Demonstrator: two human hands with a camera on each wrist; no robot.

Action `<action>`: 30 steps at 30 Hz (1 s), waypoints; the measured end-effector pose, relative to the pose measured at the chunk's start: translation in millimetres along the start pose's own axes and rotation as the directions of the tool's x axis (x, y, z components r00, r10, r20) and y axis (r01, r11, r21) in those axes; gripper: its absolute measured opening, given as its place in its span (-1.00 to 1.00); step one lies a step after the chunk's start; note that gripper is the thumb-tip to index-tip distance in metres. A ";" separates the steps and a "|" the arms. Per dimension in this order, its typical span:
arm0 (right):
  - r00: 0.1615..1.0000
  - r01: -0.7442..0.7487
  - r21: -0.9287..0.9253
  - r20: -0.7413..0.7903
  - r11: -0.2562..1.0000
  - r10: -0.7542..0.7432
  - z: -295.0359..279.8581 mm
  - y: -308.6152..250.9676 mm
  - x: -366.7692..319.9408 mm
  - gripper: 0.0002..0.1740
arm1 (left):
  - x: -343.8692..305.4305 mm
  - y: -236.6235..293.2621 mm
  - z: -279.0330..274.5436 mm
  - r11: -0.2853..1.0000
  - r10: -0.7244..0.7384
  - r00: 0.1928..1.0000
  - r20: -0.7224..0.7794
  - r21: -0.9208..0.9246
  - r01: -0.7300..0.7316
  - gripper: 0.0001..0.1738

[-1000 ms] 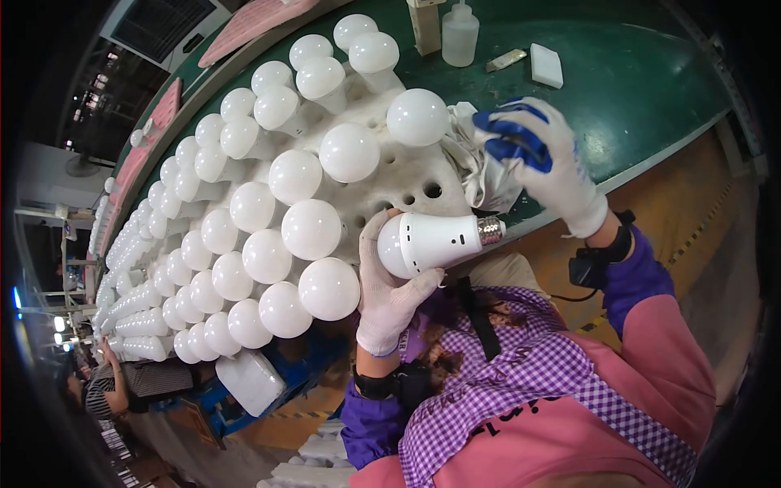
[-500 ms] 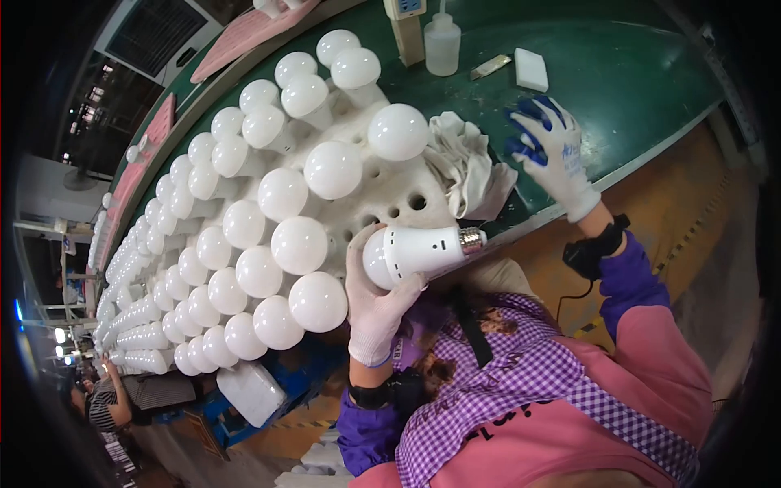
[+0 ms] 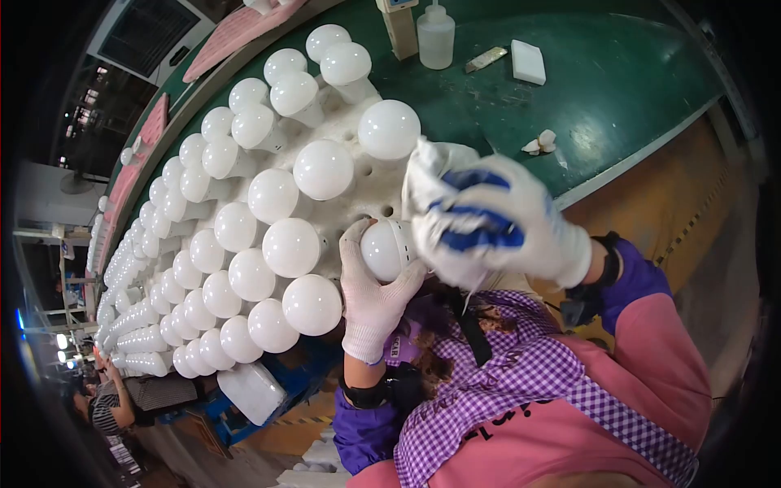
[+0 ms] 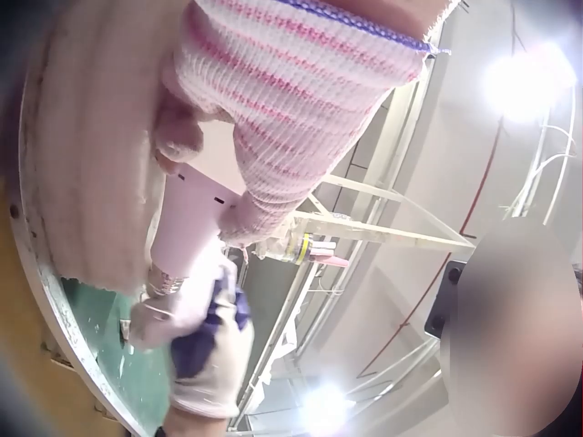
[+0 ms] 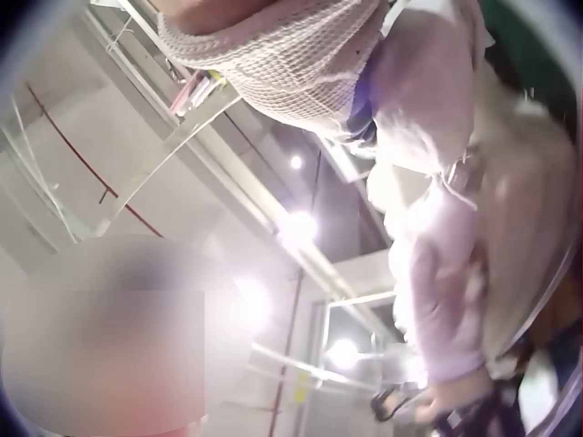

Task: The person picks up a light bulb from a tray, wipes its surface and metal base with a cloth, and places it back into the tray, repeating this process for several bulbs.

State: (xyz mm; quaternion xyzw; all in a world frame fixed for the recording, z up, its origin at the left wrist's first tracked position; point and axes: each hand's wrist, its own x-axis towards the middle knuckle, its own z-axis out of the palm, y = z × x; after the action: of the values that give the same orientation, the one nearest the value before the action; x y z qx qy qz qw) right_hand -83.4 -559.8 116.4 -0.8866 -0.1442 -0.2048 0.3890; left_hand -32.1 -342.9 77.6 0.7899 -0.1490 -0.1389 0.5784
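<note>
My gloved left hand (image 3: 376, 305) grips a white light bulb (image 3: 382, 249) around its globe, thumb on one side and fingers on the other. In the left wrist view the housing of this bulb (image 4: 187, 218) shows small dark slots, and its metal screw base points at the cloth. My right hand (image 3: 517, 224), in a white glove with blue-coated fingers, clutches a crumpled white cloth (image 3: 431, 183) at the bulb's base end. Cloth and hand hide that end in the head view.
Rows of white bulbs (image 3: 293, 248) stand in a pale foam tray (image 3: 346, 195) with holes, to the left. On the green table (image 3: 618, 98) are a squeeze bottle (image 3: 436, 39), a white block (image 3: 528, 63), a small flat piece (image 3: 486, 59) and a white scrap (image 3: 541, 143).
My right hand has picked up the cloth from beside the tray and brought it to the bulb's base end. The left hand keeps its grip on the bulb. A white scrap now shows on the table.
</note>
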 end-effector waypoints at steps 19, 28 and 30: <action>0.995 0.100 -0.030 0.004 0.995 -0.100 48.3 -3.7 26.4 -0.72 | 1.6 -17.3 2.0 0.990 0.136 0.989 0.059 -0.032 -0.134 -0.14; 0.976 0.187 -0.111 0.137 0.976 -0.171 39.3 -17.7 18.8 -0.72 | 3.7 -16.6 1.9 0.992 0.102 0.989 0.106 -0.087 -0.093 -0.08; 0.953 0.290 -0.100 0.126 0.952 -0.277 44.7 7.0 28.8 -0.73 | 2.7 -18.8 2.0 0.989 0.124 0.986 0.107 -0.099 -0.114 -0.11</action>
State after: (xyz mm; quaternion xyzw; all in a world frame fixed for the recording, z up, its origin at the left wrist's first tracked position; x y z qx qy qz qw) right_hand -44.1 -528.2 98.2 -0.8879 -0.2789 -0.2174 0.2944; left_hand -29.0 -340.3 59.0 0.7430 -0.2219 -0.1551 0.6121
